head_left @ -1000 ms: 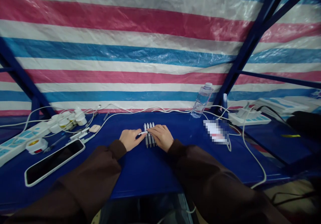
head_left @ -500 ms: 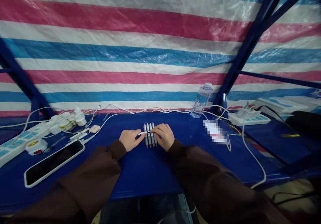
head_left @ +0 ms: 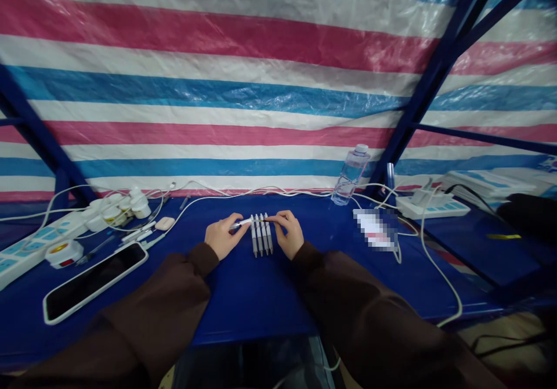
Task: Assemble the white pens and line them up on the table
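My left hand (head_left: 223,237) pinches the white barrel of a pen (head_left: 242,224), held roughly level above the table. Opposite it, the thumb and index finger of my right hand (head_left: 289,233) are closed at the pen's right end. A thin piece like a pen refill (head_left: 261,220) spans from the barrel to those fingertips; its exact form is too small to make out. Just below and between both hands, several grey-and-white pens (head_left: 262,239) lie side by side on the blue table (head_left: 256,296), their dark tips toward me.
To the left are a phone (head_left: 96,283), a power strip (head_left: 47,242) with plugs, and a small pale case (head_left: 165,223). A clear bottle (head_left: 350,174), a blurred-out packet (head_left: 375,229) and another power strip (head_left: 433,206) stand right. White cables (head_left: 270,190) run along the back.
Both hands have shifted slightly up and away from each other. The pen's barrel now sits further left, with the thin piece showing between it and my right fingertips.
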The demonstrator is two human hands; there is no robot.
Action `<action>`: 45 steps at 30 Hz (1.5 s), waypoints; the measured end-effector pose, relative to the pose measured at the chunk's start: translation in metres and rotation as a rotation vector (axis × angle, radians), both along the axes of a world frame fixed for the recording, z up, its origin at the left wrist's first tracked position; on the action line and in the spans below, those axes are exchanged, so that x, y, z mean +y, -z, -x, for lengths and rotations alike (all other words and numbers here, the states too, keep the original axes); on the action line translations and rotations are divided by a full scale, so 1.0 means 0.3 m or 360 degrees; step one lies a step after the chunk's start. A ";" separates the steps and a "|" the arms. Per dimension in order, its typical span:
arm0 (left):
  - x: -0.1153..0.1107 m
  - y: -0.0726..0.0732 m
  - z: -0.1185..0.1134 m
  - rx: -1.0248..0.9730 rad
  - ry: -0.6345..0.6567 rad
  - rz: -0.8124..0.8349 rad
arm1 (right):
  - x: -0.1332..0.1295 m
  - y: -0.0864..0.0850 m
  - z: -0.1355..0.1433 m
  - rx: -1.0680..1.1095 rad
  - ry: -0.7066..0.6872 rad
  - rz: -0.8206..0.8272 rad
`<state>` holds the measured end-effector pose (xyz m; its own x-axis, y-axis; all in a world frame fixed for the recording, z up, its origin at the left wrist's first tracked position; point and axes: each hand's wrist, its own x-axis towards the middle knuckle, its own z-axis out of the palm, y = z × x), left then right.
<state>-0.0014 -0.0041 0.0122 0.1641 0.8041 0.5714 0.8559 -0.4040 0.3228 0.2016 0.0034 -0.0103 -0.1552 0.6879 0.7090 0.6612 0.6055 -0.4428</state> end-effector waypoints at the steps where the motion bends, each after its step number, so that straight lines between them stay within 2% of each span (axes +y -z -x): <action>1: -0.001 -0.001 0.001 -0.0061 -0.0001 -0.0021 | 0.003 0.004 0.000 0.0062 0.0002 0.0004; 8: 0.013 0.001 0.015 -0.0430 0.0022 0.0037 | 0.015 0.007 -0.004 0.0463 -0.0062 0.0089; 15: 0.052 0.014 0.028 -0.0931 0.0123 0.0179 | 0.041 0.023 0.005 0.1041 -0.0116 0.0465; 21: 0.094 0.043 0.034 -0.1320 0.0189 0.0433 | 0.048 0.019 0.004 0.1225 -0.0148 0.0581; 25: 0.105 0.046 0.031 -0.1486 0.0248 0.0583 | 0.048 0.013 0.004 0.1296 -0.0151 0.0633; 33: 0.092 0.033 0.027 -0.1518 0.0252 0.0547 | 0.049 0.012 0.003 0.1279 -0.0178 0.0701; 38: 0.089 0.033 0.025 -0.1437 0.0241 0.0401 | 0.051 0.017 -0.004 0.1168 -0.0134 0.0641; 45: 0.089 0.033 0.026 -0.1434 0.0223 0.0349 | 0.051 0.014 -0.003 0.1059 -0.0134 0.0558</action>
